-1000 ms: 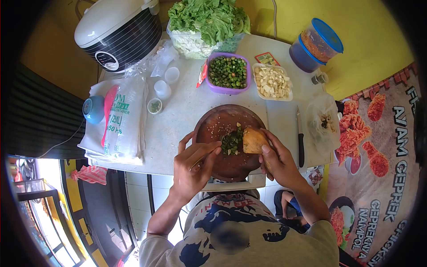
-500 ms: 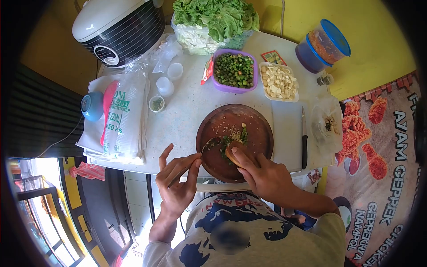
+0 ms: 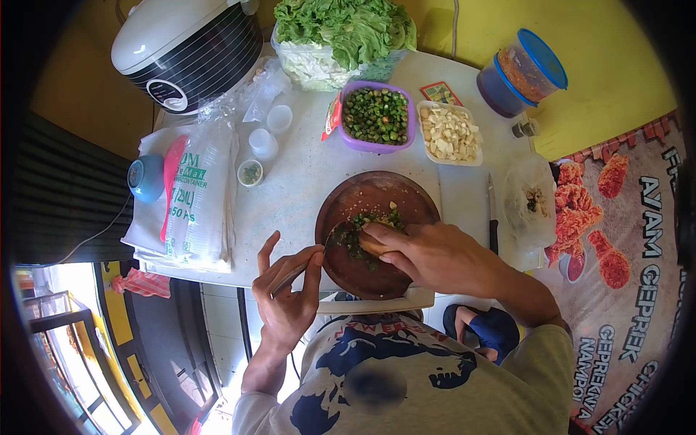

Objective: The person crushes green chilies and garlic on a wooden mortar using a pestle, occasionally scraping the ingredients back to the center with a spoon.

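Note:
A round brown mortar (image 3: 395,190) stands at the table's front edge with chopped green chillies (image 3: 357,250) and pale bits in it. My right hand (image 3: 428,254) is closed on a wooden pestle (image 3: 377,238), its end down among the chillies; my fingers cover part of it. At the mortar's left side, my left hand (image 3: 290,286) pinches a metal spoon (image 3: 288,280), whose bowl dips into the mortar beside the chillies. Behind the mortar are a purple tub of cut green chillies (image 3: 375,116) and a white tray of pale chopped pieces (image 3: 451,134).
A knife (image 3: 493,217) and a clear plastic bag (image 3: 533,203) lie right. Left are packaged cups (image 3: 196,210), a blue bowl (image 3: 147,178) and small cups (image 3: 263,145). A rice cooker (image 3: 188,54), lettuce (image 3: 348,32) and lidded containers (image 3: 522,72) stand behind. A person (image 3: 487,330) is below, right.
The pestle has come down from above the mortar's right side onto the chillies. My left hand has shifted left and lower, still with the spoon. More of the other person shows.

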Demonstrator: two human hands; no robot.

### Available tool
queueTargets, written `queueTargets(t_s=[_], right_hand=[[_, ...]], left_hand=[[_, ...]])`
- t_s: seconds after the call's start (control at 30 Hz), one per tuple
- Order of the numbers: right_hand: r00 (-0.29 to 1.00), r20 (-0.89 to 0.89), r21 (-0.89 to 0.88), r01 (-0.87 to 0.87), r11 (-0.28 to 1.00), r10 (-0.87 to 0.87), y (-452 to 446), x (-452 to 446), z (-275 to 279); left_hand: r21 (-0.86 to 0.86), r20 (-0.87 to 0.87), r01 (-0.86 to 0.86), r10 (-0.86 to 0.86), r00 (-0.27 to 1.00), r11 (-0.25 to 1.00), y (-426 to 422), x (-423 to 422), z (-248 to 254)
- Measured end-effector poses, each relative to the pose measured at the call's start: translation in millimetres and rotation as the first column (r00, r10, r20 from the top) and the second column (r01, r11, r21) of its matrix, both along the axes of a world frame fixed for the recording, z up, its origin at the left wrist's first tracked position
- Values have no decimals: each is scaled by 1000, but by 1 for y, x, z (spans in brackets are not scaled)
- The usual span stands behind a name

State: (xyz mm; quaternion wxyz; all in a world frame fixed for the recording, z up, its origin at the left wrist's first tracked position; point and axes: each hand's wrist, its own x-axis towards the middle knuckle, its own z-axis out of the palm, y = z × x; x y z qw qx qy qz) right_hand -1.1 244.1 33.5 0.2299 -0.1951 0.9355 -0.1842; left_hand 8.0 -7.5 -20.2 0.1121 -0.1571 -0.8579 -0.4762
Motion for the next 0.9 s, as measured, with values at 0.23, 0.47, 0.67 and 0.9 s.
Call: queueTargets(t_s=[0.23,0.47,0.67,0.9], right_hand=[[961,120,-519,275,809,-250,55,-4,-17],[826,475,-444,523,728,-304,48,-6,-30],[982,-118,-285,106,953,-145,32,9,-32],[980,-199,46,11,999,-2,2,6,-10]], left_hand=[[18,-65,-59,60,996,998,8,-4,-8],[75,61,38,-43,997,996,24,-2,1],[141,-61,220,-214,975,965,-19,1,2],[42,-25,467,-466,884,883,-32,0,3]])
